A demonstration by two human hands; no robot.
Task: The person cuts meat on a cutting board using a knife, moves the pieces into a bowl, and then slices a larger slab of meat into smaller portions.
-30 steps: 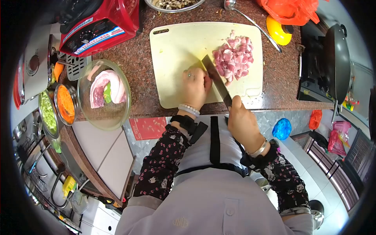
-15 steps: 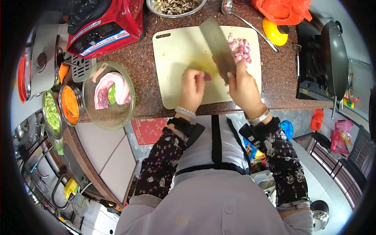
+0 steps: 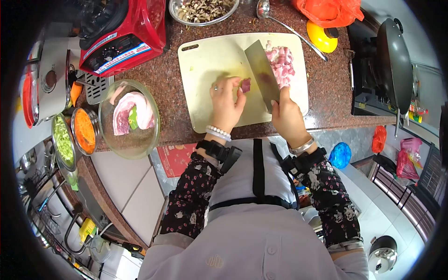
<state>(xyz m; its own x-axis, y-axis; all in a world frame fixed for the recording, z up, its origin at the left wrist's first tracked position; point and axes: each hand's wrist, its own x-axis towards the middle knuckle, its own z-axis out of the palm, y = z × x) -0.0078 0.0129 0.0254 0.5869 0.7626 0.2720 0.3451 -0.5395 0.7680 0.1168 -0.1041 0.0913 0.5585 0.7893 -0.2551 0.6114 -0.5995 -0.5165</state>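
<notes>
On the cream cutting board (image 3: 198, 60), my left hand (image 3: 226, 105) has its fingers curled around a small dark-red piece of meat (image 3: 245, 85), which shows at the fingertips. My right hand (image 3: 290, 119) grips a cleaver (image 3: 262, 74), its broad blade slanting up and left over the board. The cleaver's handle is hidden in my fist. Just right of the blade lies a heap of diced pink meat (image 3: 281, 63). The blade stands between that heap and my left hand.
A glass bowl (image 3: 154, 133) with a pork strip (image 3: 122, 109) stands left, beside bowls of shredded carrot (image 3: 85, 131) and green shreds (image 3: 63, 140). Behind are a red appliance (image 3: 154, 35), a bowl of chopped dark pieces (image 3: 203, 10) and a ladle (image 3: 298, 35). A wok (image 3: 394, 65) is right.
The cleaver has swung lower and closer to the board, beside the diced meat. My left hand has shifted slightly left, its thumb more apart from the fingers. The whole view has shifted a little.
</notes>
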